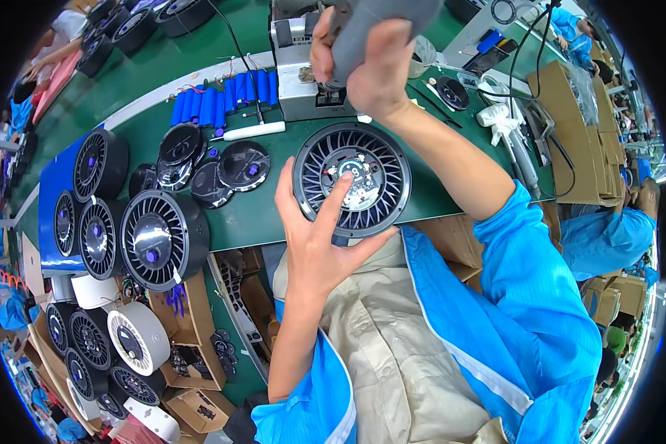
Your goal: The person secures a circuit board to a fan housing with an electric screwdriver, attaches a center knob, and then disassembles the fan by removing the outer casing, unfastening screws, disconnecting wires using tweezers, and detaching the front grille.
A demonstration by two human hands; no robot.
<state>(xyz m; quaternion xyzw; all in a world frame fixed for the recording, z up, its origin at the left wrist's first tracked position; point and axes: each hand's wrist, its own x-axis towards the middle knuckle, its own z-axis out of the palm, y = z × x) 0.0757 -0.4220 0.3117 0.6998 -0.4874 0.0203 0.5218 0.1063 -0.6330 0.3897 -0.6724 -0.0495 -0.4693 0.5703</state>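
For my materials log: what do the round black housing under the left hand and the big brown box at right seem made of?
Round black housing: probably moulded plastic, satin, given thin regular ribs. Big brown box: likely cardboard, matt, given folded flaps.

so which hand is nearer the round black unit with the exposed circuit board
Left. The left hand is spread against the round black unit, one finger at its centre; the right hand is up beyond the unit's middle, gripping a grey object.

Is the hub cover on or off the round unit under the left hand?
Off: the round unit shows a bare circuit board at its hub, under the left hand.
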